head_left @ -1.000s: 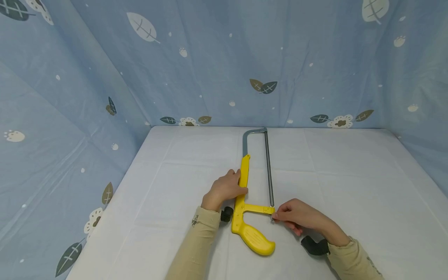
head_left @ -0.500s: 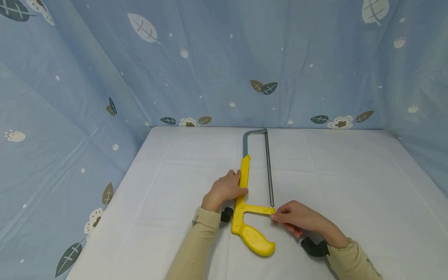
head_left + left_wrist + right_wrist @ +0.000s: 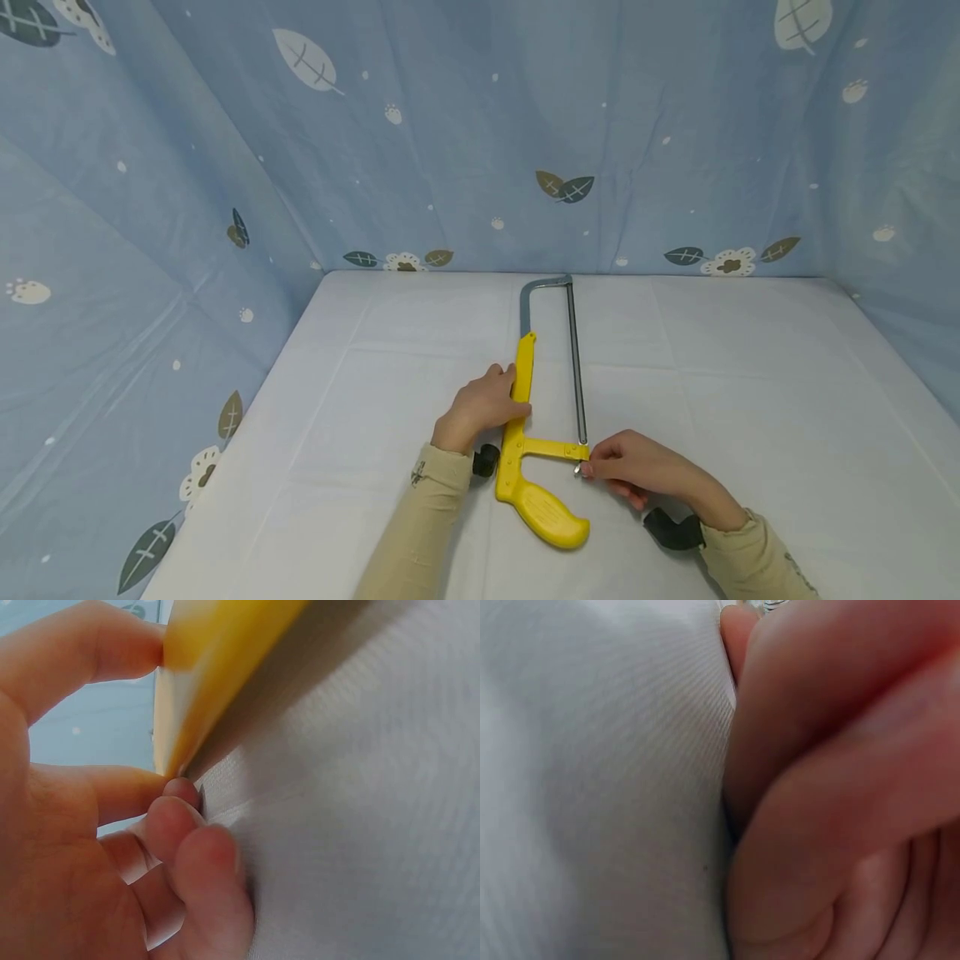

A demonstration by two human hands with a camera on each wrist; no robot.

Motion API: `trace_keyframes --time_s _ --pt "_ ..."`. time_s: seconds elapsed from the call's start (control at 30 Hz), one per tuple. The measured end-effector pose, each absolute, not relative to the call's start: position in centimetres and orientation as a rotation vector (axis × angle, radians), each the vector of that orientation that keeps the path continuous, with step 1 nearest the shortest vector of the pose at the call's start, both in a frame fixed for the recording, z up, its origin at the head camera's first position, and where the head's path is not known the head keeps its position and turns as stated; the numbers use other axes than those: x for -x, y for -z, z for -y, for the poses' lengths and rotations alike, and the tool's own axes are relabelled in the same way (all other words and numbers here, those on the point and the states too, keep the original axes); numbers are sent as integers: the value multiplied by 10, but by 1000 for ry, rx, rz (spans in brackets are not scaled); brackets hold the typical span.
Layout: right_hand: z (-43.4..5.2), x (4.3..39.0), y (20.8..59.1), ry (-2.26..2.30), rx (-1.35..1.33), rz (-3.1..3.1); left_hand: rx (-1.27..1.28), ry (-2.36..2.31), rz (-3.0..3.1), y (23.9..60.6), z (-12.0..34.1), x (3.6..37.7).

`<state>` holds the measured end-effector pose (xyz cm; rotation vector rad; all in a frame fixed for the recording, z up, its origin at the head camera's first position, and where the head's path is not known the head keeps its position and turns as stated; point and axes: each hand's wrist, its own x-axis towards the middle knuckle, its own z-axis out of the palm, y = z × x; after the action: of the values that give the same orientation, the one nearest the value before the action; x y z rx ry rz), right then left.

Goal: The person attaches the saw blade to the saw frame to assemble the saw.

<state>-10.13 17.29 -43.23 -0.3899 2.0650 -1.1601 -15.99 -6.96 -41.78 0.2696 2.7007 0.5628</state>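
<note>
A yellow hacksaw (image 3: 551, 511) lies flat on the white-covered table, its handle toward me and its grey metal bow at the far end. My left hand (image 3: 483, 404) grips the yellow frame between thumb and fingers; the left wrist view shows the thumb and index finger at the edges of the yellow frame (image 3: 225, 660). With thumb and fingertips, my right hand (image 3: 637, 462) pinches the small metal wing nut (image 3: 578, 471) below the yellow crosspiece. A long thin blade (image 3: 576, 367) runs from that crosspiece to the bow. In the right wrist view, curled fingers (image 3: 817, 825) mostly hide the nut.
The white cloth-covered table (image 3: 750, 400) spreads around the saw. Blue patterned curtains (image 3: 480, 125) rise behind it and at both sides. Black wrist mounts (image 3: 673, 528) sit at both cuffs, the left one close beside the saw frame.
My right fingertips have shifted slightly around the wing nut, and its visible wing has changed angle. The left hand and the hacksaw stay in place.
</note>
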Motion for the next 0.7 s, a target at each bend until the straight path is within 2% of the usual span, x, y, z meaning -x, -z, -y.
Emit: trace_keyframes --time_s 0.7 --pt "-174 103 436 1197 335 -2083 -266 -552 -2705 417 69 159"
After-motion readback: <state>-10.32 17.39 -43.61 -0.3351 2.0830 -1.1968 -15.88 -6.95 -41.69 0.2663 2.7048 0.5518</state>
